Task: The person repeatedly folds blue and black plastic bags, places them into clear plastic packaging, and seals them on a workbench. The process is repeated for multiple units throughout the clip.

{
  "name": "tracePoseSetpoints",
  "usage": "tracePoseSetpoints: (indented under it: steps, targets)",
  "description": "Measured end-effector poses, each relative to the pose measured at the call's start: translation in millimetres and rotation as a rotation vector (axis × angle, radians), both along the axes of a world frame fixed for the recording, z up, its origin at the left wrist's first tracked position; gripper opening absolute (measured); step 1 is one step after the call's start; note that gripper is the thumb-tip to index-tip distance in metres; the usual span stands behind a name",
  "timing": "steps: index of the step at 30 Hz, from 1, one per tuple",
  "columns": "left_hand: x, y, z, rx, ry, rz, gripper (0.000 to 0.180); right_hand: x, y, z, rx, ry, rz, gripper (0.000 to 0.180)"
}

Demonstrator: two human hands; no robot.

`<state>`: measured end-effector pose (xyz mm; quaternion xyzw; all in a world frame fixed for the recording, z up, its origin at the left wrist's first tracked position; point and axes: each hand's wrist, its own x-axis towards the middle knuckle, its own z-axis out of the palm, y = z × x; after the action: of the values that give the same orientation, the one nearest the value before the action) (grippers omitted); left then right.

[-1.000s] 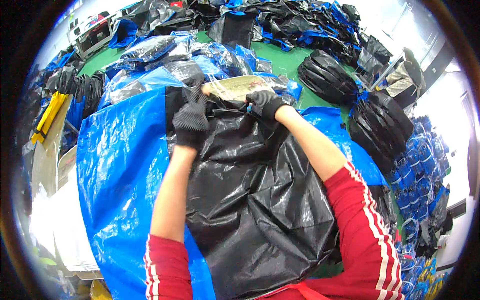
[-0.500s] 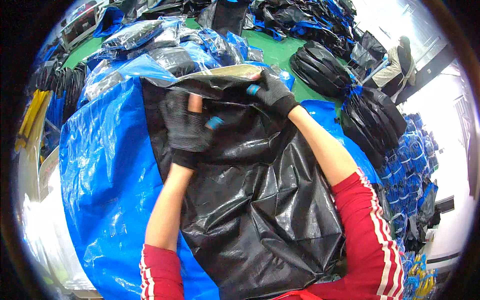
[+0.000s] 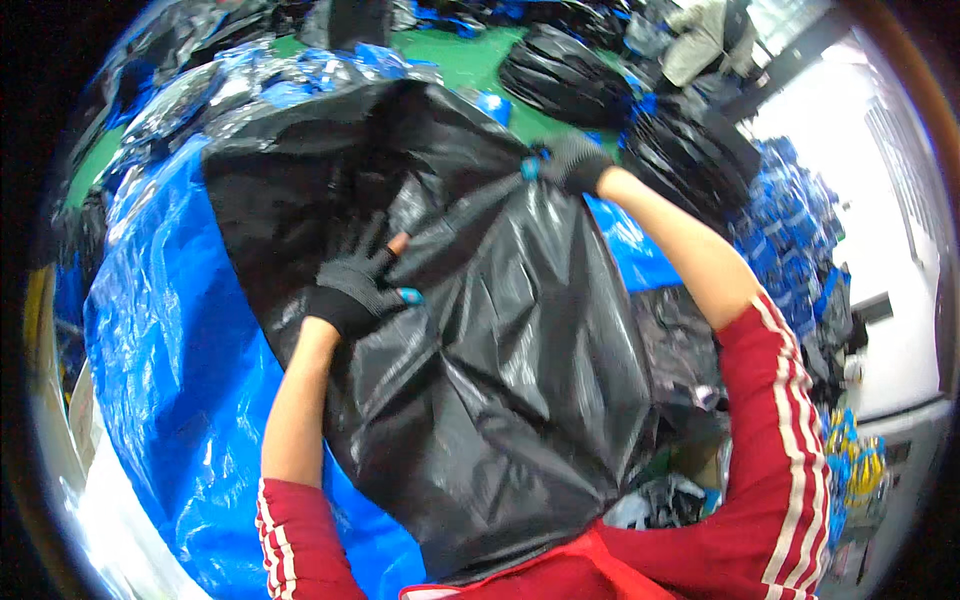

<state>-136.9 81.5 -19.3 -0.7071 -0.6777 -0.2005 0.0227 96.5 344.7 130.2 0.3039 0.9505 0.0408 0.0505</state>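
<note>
A large, glossy black plastic sheet [image 3: 520,340] spreads in front of me, creased and wrinkled, with a blue sheet [image 3: 170,340] along its left side. My left hand [image 3: 350,285], in a dark grey work glove with bare fingertips, lies on the black sheet with fingers spread. Blue tape wraps one of its digits. At the black sheet's far right edge, my right hand [image 3: 572,165], gloved likewise, is closed on that edge, and creases run from it across the sheet. Motion blurs this hand somewhat.
Clear-wrapped packs [image 3: 190,95] are heaped beyond the sheet at the left. Tied black bundles [image 3: 565,75] lie on the green floor [image 3: 455,60]. Stacked blue bundles [image 3: 790,210] stand at the right, and a person [image 3: 700,45] is at the far right.
The black sheet's far part has spread out flatter and farther away. My left hand has moved nearer and opened flat on it; my right hand has shifted slightly right. The view has also shifted.
</note>
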Motion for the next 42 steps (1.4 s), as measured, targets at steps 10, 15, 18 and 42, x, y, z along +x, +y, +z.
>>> tracePoseSetpoints:
  steps: [10,15,18,42]
  targets:
    - [110.7,-48.5,27.8,-0.227,-0.711,0.115,0.064,118.9,-174.0,41.4,-0.254,0.044,-0.042,0.089]
    - [153.3,-77.8,14.4,0.031,-0.006,-0.108,0.103,162.9,-150.3,43.9,-0.663,0.154,-0.309,0.060]
    - [153.6,-73.5,13.1,-0.050,0.029,-0.140,0.111,165.8,-156.4,42.6,-0.081,-0.131,-0.372,0.044]
    - [50.8,-192.5,4.9,-0.256,0.079,0.372,0.085,-249.4,-153.5,103.9,0.640,0.968,0.625,0.027]
